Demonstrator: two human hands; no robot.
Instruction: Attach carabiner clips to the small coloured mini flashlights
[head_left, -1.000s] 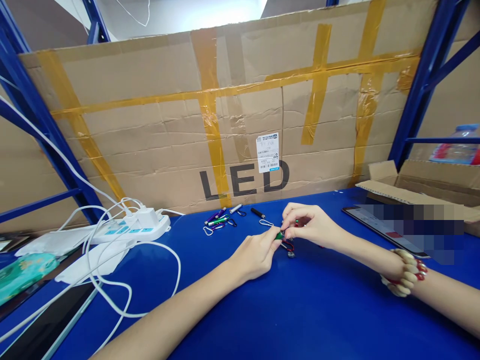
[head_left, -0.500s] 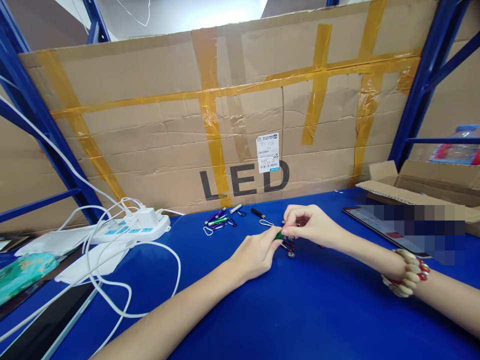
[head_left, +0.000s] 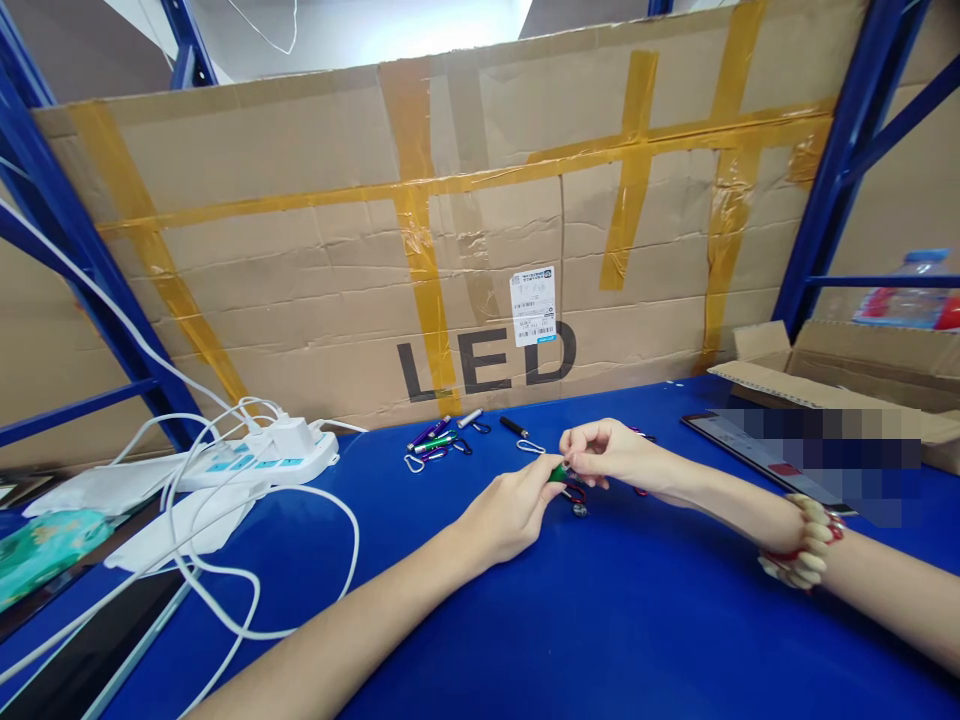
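Pinches 1 green piece (head_left: 557, 474) in the left hand (head_left: 510, 512), over the worktop (head_left: 592, 630) toward its far edge. Has the right hand (head_left: 613, 450) narrow at that piece's end; cannot tell whether gripping it. Has 1 red clip (head_left: 577, 494) just beneath, 1 black tube (head_left: 514, 427) nearer the far edge, a cluster of tubes (head_left: 435, 442) leftward, a power strip (head_left: 259, 462) toward the far left corner.

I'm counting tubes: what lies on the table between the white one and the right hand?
In the head view, a dark clip near the white tube, then a black tube with a silver clip by its end, before the right hand.
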